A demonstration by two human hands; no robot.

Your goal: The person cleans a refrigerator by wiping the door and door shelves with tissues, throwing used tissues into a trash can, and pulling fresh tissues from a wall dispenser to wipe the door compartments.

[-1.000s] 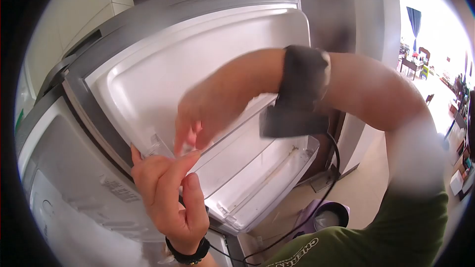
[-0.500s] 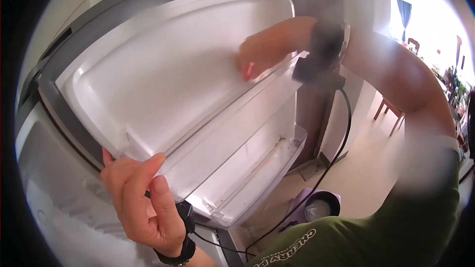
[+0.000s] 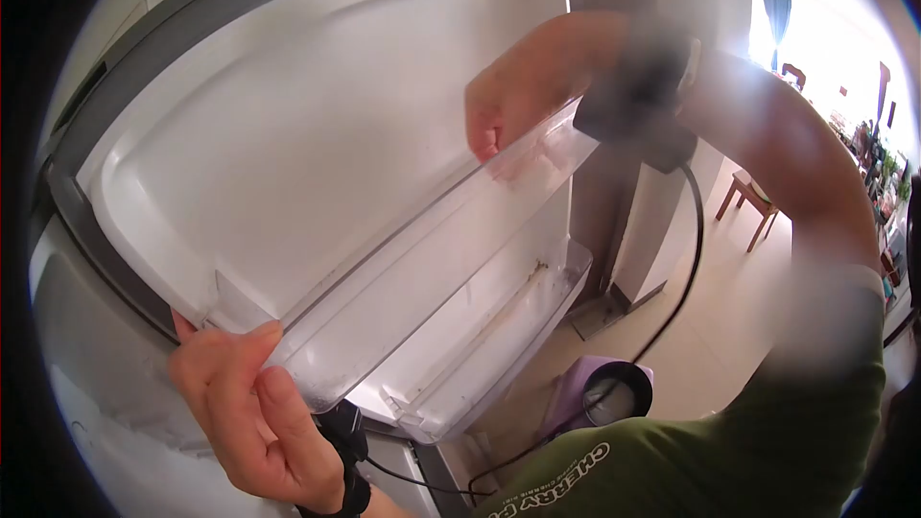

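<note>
A refrigerator door (image 3: 297, 134) stands swung out, its white inner panel facing me. Across it runs a clear door shelf (image 3: 432, 221). My left hand (image 3: 249, 403) is at the shelf's near left corner, one finger hooked behind the door's edge and the thumb in front. At the far right end, my right hand (image 3: 518, 101) reaches down behind the shelf's front wall, its fingers curled in. Part of that hand shows blurred through the clear plastic. What its fingers hold, if anything, is hidden. A lower door shelf (image 3: 480, 364) has dark specks and brownish grime inside.
Dark devices with cables sit at both wrists; one black cable (image 3: 689, 269) hangs from the right. On the floor below, a dark round container (image 3: 619, 393) rests on a purple thing. A wooden chair (image 3: 751, 201) stands farther off, past a wall edge.
My right hand's fingers have gone lower, behind the shelf's clear front. My left hand stays at the corner. The door and left hand appear slightly farther left in view.
</note>
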